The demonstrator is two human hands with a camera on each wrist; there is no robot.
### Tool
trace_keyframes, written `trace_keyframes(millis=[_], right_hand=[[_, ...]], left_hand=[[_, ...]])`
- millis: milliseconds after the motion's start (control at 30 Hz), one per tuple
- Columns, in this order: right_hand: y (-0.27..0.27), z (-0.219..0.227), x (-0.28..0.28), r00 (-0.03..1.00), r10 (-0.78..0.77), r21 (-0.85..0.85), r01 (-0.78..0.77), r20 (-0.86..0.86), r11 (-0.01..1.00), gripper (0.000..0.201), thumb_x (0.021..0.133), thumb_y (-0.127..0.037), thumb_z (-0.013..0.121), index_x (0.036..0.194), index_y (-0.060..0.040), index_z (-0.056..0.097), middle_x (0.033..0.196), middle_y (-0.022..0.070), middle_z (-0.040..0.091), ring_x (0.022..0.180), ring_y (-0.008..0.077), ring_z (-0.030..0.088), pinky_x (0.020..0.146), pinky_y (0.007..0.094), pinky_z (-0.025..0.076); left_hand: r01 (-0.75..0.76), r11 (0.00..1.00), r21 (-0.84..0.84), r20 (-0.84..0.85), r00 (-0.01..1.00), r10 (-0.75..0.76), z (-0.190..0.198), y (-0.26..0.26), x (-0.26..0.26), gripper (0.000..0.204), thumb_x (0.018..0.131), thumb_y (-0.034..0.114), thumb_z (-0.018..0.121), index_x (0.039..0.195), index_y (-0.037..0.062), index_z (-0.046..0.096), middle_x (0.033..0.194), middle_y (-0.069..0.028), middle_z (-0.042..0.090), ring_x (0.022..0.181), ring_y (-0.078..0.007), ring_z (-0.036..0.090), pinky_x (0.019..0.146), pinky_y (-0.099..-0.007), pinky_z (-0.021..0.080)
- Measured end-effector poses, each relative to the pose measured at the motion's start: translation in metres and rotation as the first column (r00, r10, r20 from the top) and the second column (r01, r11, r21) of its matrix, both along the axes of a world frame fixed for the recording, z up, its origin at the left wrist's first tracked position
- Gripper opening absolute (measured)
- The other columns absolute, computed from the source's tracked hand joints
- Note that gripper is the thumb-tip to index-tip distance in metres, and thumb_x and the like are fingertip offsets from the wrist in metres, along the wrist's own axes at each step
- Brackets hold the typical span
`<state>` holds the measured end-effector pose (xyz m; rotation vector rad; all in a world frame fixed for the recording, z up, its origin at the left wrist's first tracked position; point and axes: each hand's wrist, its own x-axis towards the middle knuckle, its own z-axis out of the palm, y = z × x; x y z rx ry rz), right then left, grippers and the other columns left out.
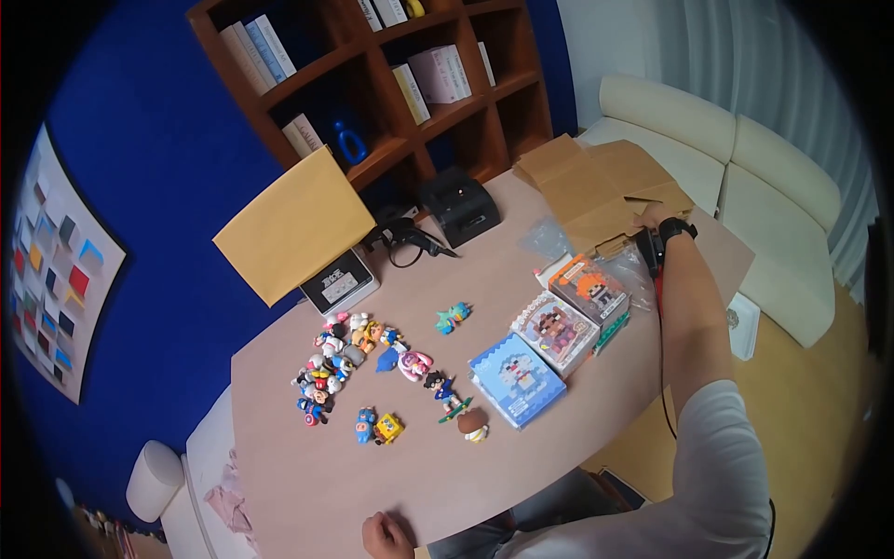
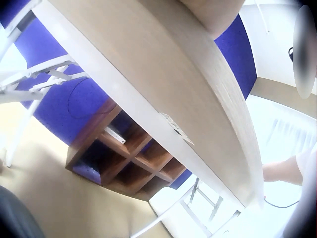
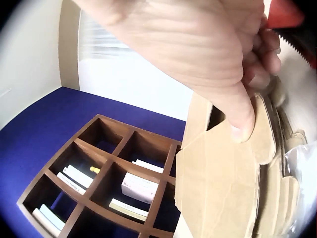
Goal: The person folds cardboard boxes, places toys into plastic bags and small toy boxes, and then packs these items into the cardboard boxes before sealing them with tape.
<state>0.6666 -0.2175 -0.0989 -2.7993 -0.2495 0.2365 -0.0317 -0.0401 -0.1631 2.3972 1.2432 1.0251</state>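
My right hand (image 1: 652, 216) is at the far right of the table, at the near edge of a stack of flattened brown cardboard boxes (image 1: 596, 182). In the right wrist view, its thumb lies on the top cardboard sheet (image 3: 218, 173) and the other fingers curl at the edge, pinching it. Close beside these fingers is a red and black tool with a serrated edge (image 3: 299, 37). My left hand (image 1: 386, 536) rests loosely curled at the table's front edge, holding nothing.
Three toy boxes, blue (image 1: 518, 380), white (image 1: 555, 333) and orange-grey (image 1: 589, 291), stand right of centre beside clear plastic wrap (image 1: 633, 275). Several small figures (image 1: 331, 363) cluster at left. Behind are a yellow envelope (image 1: 296, 224), a handheld scanner (image 1: 414, 238) and a black printer (image 1: 461, 207).
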Motion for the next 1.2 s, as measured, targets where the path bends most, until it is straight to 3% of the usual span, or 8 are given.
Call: trace_keyframes(millis=[167, 267, 367, 533, 867, 1033, 1133, 1200], right_hand=[[0.01, 0.045, -0.008, 0.999, 0.047, -0.079, -0.048, -0.017, 0.996, 0.042, 0.08, -0.038, 0.058, 0.087, 0.0032, 0.064, 0.08, 0.0167, 0.065, 0.073, 0.0271, 0.063, 0.068, 0.0404, 0.047], [0.019, 0.049, 0.005, 0.993, -0.111, 0.409, 0.111, -0.024, 0.906, 0.041, 0.083, -0.036, 0.054, 0.087, 0.0044, 0.062, 0.076, 0.0182, 0.063, 0.069, 0.0262, 0.062, 0.066, 0.0419, 0.046], [0.035, 0.098, -0.018, 0.976, 0.002, 0.547, -0.124, 0.219, 0.828, 0.037, 0.086, -0.031, 0.051, 0.082, 0.0054, 0.059, 0.072, 0.0224, 0.06, 0.066, 0.0326, 0.059, 0.064, 0.0428, 0.044], [0.062, 0.205, -0.096, 0.541, 0.261, 0.159, -0.61, 0.799, 0.777, 0.034, 0.089, -0.028, 0.048, 0.077, 0.0038, 0.049, 0.076, 0.0234, 0.054, 0.073, 0.0436, 0.047, 0.067, 0.0443, 0.041], [0.05, 0.389, -0.327, 0.361, 0.707, 0.196, -0.931, 0.608, 0.307, 0.028, 0.089, -0.034, 0.053, 0.076, -0.009, 0.051, 0.067, -0.006, 0.045, 0.061, 0.0027, 0.041, 0.056, 0.02, 0.037], [0.077, 0.381, -0.422, 0.162, 0.849, -0.038, -0.977, 0.502, 0.209, 0.028, 0.088, -0.029, 0.053, 0.074, -0.0047, 0.054, 0.063, -0.0022, 0.047, 0.059, 0.0053, 0.045, 0.053, 0.0214, 0.038], [0.094, 0.371, -0.468, 0.215, 0.93, -0.128, -0.956, 0.297, 0.262, 0.029, 0.087, -0.027, 0.053, 0.077, -0.0009, 0.058, 0.06, 0.0037, 0.05, 0.057, 0.0103, 0.05, 0.051, 0.0265, 0.041], [0.118, 0.351, -0.468, -0.048, 0.951, -0.172, -0.985, 0.304, 0.006, 0.034, 0.086, -0.03, 0.052, 0.078, 0.0027, 0.056, 0.059, 0.0105, 0.05, 0.052, 0.0202, 0.049, 0.05, 0.0319, 0.042]], left_hand=[[0.037, 0.998, 0.055, 0.043, 0.998, -0.039, 0.004, 0.0, 0.003, 0.009, 0.083, 0.008, 0.053, 0.083, 0.0005, 0.059, 0.077, -0.0158, 0.059, 0.071, -0.0315, 0.056, 0.066, -0.0375, 0.046], [0.044, 0.997, 0.056, 0.056, 0.997, -0.047, 0.008, -0.002, 0.004, 0.009, 0.083, 0.008, 0.054, 0.083, 0.0005, 0.059, 0.077, -0.016, 0.059, 0.072, -0.0315, 0.056, 0.066, -0.0382, 0.046], [0.036, 0.997, 0.064, 0.059, 0.997, -0.04, 0.004, 0.0, 0.002, 0.006, 0.081, 0.005, 0.055, 0.082, 0.0004, 0.058, 0.075, -0.0154, 0.057, 0.071, -0.0311, 0.055, 0.065, -0.0384, 0.045], [0.072, 0.989, 0.129, 0.035, 0.996, -0.077, 0.002, 0.004, 0.0, 0.006, 0.076, -0.002, 0.056, 0.081, 0.0, 0.055, 0.07, -0.0138, 0.052, 0.065, -0.0311, 0.052, 0.057, -0.0376, 0.042], [0.283, 0.948, 0.145, 0.28, 0.907, -0.314, 0.082, 0.022, -0.009, 0.02, 0.074, -0.009, 0.054, 0.092, 0.0007, 0.052, 0.089, -0.0147, 0.055, 0.077, -0.0274, 0.053, 0.068, -0.0338, 0.045], [0.501, 0.428, 0.752, -0.095, 0.726, -0.681, 0.254, 0.019, 0.01, 0.031, 0.067, -0.001, 0.062, 0.095, 0.0096, 0.053, 0.097, -0.0109, 0.058, 0.087, -0.0276, 0.055, 0.069, -0.0346, 0.045], [0.729, 0.156, 0.667, -0.472, 0.575, -0.668, 0.321, 0.003, 0.03, 0.029, 0.076, 0.009, 0.06, 0.102, 0.0163, 0.052, 0.108, -0.0103, 0.057, 0.096, -0.0288, 0.053, 0.079, -0.0381, 0.043], [0.797, 0.118, 0.592, -0.598, 0.533, -0.599, 0.334, -0.007, 0.047, 0.025, 0.076, 0.015, 0.06, 0.1, 0.0153, 0.053, 0.107, -0.0083, 0.058, 0.098, -0.0263, 0.055, 0.084, -0.0372, 0.042]])
